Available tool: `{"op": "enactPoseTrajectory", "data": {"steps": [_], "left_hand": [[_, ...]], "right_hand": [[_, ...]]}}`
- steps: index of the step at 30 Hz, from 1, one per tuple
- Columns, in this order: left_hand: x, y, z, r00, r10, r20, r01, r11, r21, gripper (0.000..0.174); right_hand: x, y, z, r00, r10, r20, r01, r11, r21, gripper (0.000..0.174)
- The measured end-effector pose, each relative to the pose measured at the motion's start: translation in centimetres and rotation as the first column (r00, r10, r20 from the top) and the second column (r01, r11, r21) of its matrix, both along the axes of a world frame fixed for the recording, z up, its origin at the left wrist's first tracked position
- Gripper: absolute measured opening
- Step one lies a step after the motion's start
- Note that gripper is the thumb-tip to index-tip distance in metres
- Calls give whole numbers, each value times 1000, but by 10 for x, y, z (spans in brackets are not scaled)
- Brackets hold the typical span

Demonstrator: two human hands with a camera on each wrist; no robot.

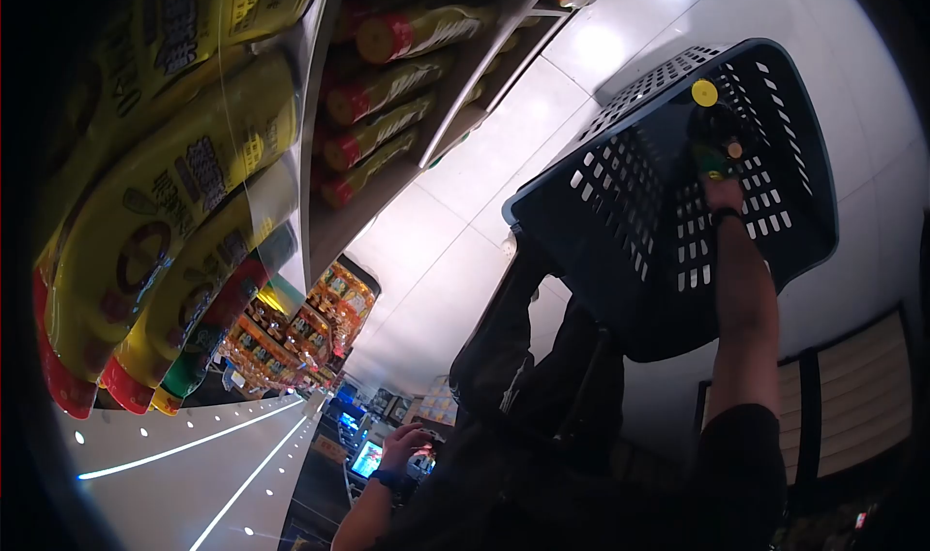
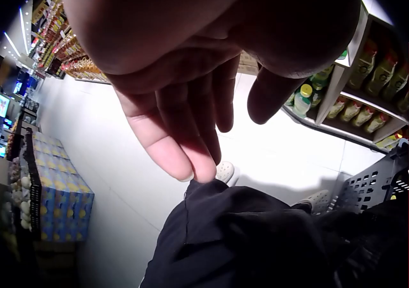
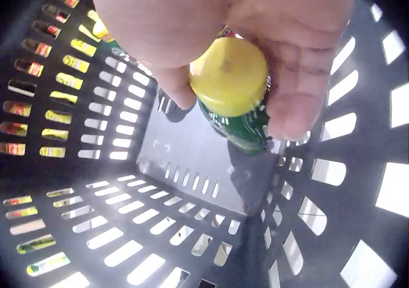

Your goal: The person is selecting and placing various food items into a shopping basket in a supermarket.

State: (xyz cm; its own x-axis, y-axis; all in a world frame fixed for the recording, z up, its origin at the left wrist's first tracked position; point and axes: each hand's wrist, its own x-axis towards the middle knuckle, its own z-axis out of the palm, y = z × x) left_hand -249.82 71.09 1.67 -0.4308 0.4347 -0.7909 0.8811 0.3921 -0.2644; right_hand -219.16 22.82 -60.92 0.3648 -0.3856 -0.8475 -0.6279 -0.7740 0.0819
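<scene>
My right hand reaches down inside a dark shopping basket. In the right wrist view its thumb and fingers hold a green bottle with a yellow cap, from both sides; the cap faces the camera. Part of another yellow-and-green item shows beyond the hand at the upper left. A round yellow cap is visible in the basket in the head view. My left hand hangs loosely in front of dark trousers, fingers relaxed and holding nothing.
Shelves of yellow bottles with red caps stand close on the left, with more bottles on a lower shelf. Stacked blue-and-yellow cartons are across the aisle. A snack display and lit screens stand farther off.
</scene>
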Motion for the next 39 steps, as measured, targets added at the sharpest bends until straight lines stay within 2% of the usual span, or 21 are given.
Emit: {"op": "enactPoseTrajectory", "data": {"steps": [2,5,6,9,10,14,16,20,23,24,25,26,29,31,33,35,37,38,39], "left_hand": [[2,2,-2,1000,2,8,-2,1000,20,37],[5,3,3,998,41,56,-44,997,58,38],[6,1,4,998,36,57,-40,997,65,39],[-11,3,8,998,55,42,-56,998,28,39],[-6,3,4,998,49,41,-50,998,33,39],[5,-1,8,999,10,36,-12,998,66,38],[5,-1,11,999,-12,29,9,997,82,38],[3,7,16,1000,-15,3,15,999,52,37],[-1,13,5,999,-30,41,30,1000,2,37],[-2,16,-4,997,-48,67,49,999,-16,37],[-1,19,-10,993,-65,96,68,997,-23,38],[0,20,-15,984,-92,153,100,994,-48,38],[26,19,-42,929,-171,328,211,973,-90,37],[42,16,-56,876,-209,435,280,955,-103,35],[51,17,-62,811,-181,556,291,950,-115,33],[64,13,-68,731,-158,663,309,944,-115,28],[79,5,-69,643,-173,746,341,937,-77,27],[83,6,-70,624,-160,765,343,935,-84,26],[86,5,-71,558,-156,815,372,925,-78,26]], "right_hand": [[15,8,21,997,69,-18,-69,998,-15,74],[70,29,96,966,256,-19,-254,963,85,70],[70,27,83,948,310,70,-315,944,97,64],[120,57,89,931,195,310,-226,972,68,62],[134,66,82,925,184,333,-216,975,61,62],[154,84,13,915,240,325,-258,966,15,62],[159,81,-9,926,217,310,-248,967,63,59],[147,72,7,932,173,320,-215,972,100,55],[127,75,71,949,120,290,-155,983,102,60],[115,72,80,941,151,303,-193,974,114,61],[102,73,104,916,95,389,-161,977,142,63],[87,77,129,871,71,487,-138,985,104,58],[63,73,210,893,64,446,-156,973,172,62],[48,73,272,841,128,525,-219,969,114,60],[42,74,307,856,160,492,-237,967,98,60],[39,78,375,825,154,544,-238,967,87,60],[33,80,440,770,247,589,-333,942,40,60],[27,82,467,727,271,631,-366,930,23,59],[23,84,493,668,256,699,-394,918,40,58]]}}
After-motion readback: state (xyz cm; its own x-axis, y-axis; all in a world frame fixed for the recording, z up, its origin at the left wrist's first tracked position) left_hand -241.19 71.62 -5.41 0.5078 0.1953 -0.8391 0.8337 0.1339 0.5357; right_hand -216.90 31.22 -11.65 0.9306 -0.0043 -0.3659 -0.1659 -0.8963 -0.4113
